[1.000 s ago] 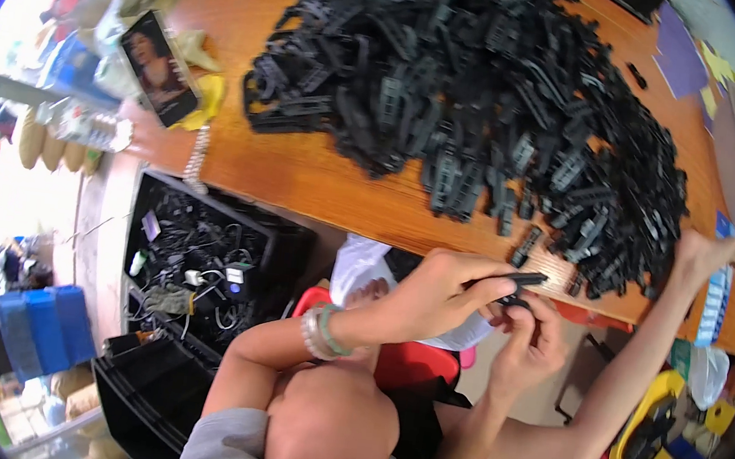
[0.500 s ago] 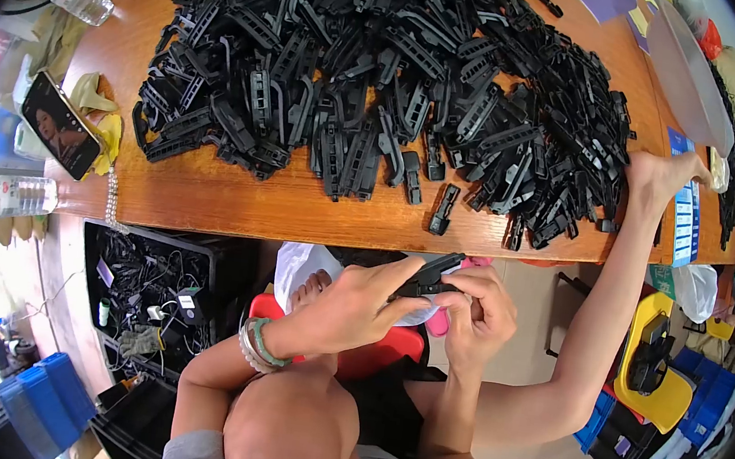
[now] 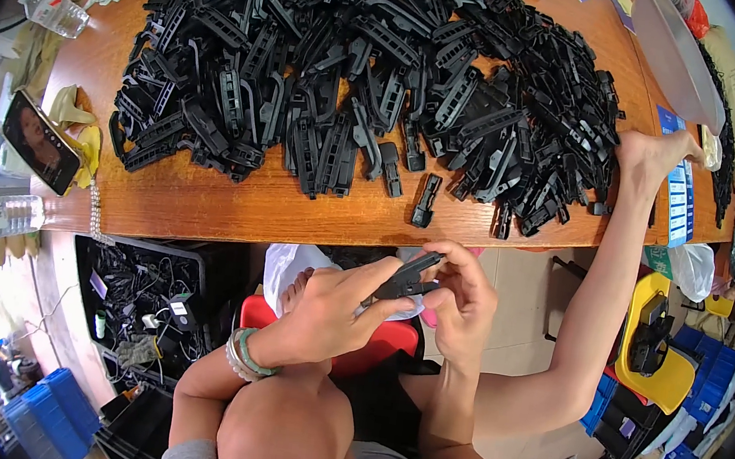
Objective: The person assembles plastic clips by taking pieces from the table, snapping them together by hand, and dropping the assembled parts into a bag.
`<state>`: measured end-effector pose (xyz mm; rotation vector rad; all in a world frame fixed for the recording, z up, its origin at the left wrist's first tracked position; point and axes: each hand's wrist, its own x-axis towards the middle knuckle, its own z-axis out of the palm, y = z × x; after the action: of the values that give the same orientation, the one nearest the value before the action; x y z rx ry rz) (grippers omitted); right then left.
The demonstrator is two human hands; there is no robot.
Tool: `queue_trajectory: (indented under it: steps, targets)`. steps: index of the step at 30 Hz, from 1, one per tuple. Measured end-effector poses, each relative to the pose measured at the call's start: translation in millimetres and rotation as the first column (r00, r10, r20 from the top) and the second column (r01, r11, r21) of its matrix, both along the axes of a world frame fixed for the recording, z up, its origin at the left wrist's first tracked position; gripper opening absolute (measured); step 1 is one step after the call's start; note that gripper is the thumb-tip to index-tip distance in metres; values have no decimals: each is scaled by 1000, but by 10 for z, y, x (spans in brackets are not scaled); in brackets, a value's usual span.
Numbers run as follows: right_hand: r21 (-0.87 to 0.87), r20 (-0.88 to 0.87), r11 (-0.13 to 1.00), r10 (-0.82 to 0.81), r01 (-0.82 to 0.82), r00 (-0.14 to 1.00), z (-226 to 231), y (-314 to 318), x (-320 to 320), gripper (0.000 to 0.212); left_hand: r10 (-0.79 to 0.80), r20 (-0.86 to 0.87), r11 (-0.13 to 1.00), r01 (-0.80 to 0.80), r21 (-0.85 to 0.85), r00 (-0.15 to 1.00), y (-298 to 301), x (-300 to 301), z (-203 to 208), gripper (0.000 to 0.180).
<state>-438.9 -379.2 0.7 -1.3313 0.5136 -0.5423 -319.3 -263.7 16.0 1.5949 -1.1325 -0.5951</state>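
Observation:
My left hand (image 3: 331, 309), with beaded bracelets at its wrist, grips a narrow black plastic part (image 3: 405, 281) between thumb and fingers, in front of the table edge. At the part's right end, my right hand (image 3: 465, 306) has its forefinger and thumb curled around the tip, with a gap between them; the contact is partly hidden. Beyond both hands, a big pile of similar black plastic parts (image 3: 340, 72) covers much of the wooden table (image 3: 296, 221). Two short black clips (image 3: 426, 202) (image 3: 390, 170) lie at the pile's near edge.
A phone (image 3: 40, 142) leans at the table's left, near two plastic bottles (image 3: 55, 13) (image 3: 6, 216). Below stands a black crate (image 3: 141, 308) of parts and cables. My raised leg (image 3: 604, 302) rests its foot on the table's right side, beside a blue sheet (image 3: 680, 206) and yellow chair (image 3: 666, 354).
The view has shifted slightly, so the table things sit further left. My right forefinger and thumb have spread apart at the part's end, while my left hand keeps its grip.

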Motion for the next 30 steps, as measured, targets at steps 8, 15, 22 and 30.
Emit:
queue_trajectory:
  steps: [8, 15, 22, 30]
  targets:
    - [69, 30, 992, -106, 104, 994, 5, 49, -2, 26, 24, 73, 998, -28, 48, 997, -30, -20, 29, 33]
    - [79, 84, 993, -97, 91, 992, -35, 29, 43, 22, -16, 61, 1000, 16, -5, 998, -49, 71, 24, 32]
    - [183, 45, 982, -60, 50, 997, -67, 29, 70, 23, -53, 95, 995, 45, 84, 994, 7, 173, 23, 30]
    - [-676, -70, 721, -273, 156, 959, 58, -31, 330, 14, 198, 488, 977, -210, -30, 850, -262, 575, 119, 15]
